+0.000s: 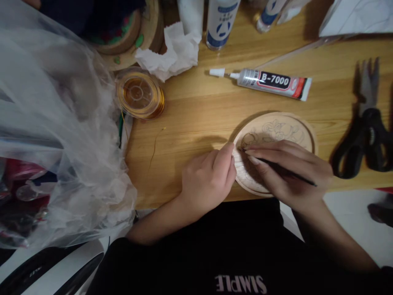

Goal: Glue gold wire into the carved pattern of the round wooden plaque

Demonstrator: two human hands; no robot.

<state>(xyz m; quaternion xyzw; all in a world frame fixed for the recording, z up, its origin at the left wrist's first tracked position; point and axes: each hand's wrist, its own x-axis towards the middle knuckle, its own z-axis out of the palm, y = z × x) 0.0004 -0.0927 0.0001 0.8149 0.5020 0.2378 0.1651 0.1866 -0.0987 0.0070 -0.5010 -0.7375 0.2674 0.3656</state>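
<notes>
A round wooden plaque (303,127) with a raised rim lies near the table's front edge, its pale face bearing a line drawing of flowers. My left hand (208,178) is closed at its left rim, fingers gripping the edge. Over the plaque's face, my right hand (291,168) pinches a slim black pen-like tool (288,172). The tool's tip is down at the drawing's left part, close to my left fingertips. Whether it is a pen or tweezers I cannot tell. My right hand hides much of the drawing.
Behind the plaque lies a B-7000 glue tube (273,84). Black-handled scissors (368,123) rest at right. A spool of golden thread (141,94), crumpled tissue (175,51) and a white-and-blue bottle (221,24) stand farther back. A clear plastic bag (76,123) bulges over the left side.
</notes>
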